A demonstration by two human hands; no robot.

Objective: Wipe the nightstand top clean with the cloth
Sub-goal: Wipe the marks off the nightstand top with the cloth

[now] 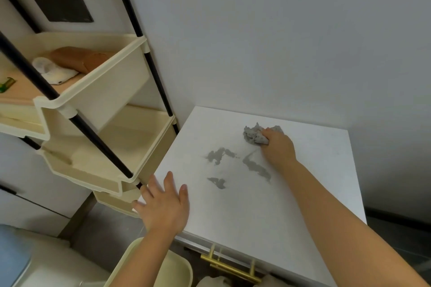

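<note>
Nearest the camera, at the bottom edge, a cream bin stands beside the nightstand, and a brass drawer handle shows on the nightstand's front. Just above, the left hand lies flat with fingers spread on the near left corner of the nightstand top, gripping nothing; its fingertips reach the left edge, close to the lowest tray of the rack.

Toward the middle of the white top sit three grey wet smears: one on the left, a smaller one nearer the camera, and a long streak on the right that runs up toward the right hand.

Farther back, the right hand presses on the top with its fingers clenched around a crumpled grey cloth. The cloth bunches out to the left of the fingers and touches the surface near the far edge, beyond the smears.

To the left stands a cream tiered rack on black poles. Its upper tray holds a brown box and a white object that may be a folded cloth, though the view is too soft to be sure. A pale grey wall rises behind the nightstand.
</note>
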